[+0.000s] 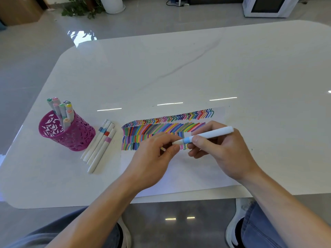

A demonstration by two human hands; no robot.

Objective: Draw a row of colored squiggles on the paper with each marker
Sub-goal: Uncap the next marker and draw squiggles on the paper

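The fingers (174,149) of the left hand (154,158) are drawn in narrow, pinching the white end of a white plastic marker with a pale blue band (211,134). The right hand (220,151) has its fingers curled round the barrel. That two-handed hold looks to me like a cap coming off or going on; which, I can't tell, and no nib shows.

The marker hangs just over the sheet of white paper (179,176), by the short bottom row of the coloured squiggles (170,119), so I'd guess this colour belongs there.

Further left, four white markers with coloured bands (100,145) lie side by side on the glossy white tabletop (179,68), likely set apart as finished. Beside them a magenta cut-out metal pen cup (71,135) holds more upright.

I can read no brand or lettering on anything.
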